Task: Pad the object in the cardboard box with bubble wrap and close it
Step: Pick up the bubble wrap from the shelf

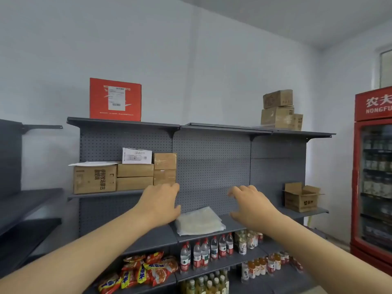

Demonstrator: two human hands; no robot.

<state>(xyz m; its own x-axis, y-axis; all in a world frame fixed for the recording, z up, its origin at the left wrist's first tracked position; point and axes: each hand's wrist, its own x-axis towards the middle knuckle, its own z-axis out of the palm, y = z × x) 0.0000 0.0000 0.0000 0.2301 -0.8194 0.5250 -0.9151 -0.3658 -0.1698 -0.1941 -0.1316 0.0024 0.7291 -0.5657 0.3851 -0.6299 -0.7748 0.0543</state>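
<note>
A folded stack of clear bubble wrap (200, 222) lies on the grey middle shelf (237, 227) straight ahead. My left hand (160, 205) reaches forward just left of the wrap, fingers apart and holding nothing. My right hand (251, 205) is stretched out just right of the wrap, fingers spread and empty. An open cardboard box (301, 197) with its flaps up stands on the same shelf level at the far right, well beyond my right hand. What is inside that box is hidden.
Closed cardboard boxes (125, 177) are stacked on the shelf at the left. A red carton (115, 100) and more brown boxes (279, 111) sit on top. Water bottles (206, 252) and snack packets (146, 270) fill lower shelves. A red drinks fridge (373, 177) stands at the right.
</note>
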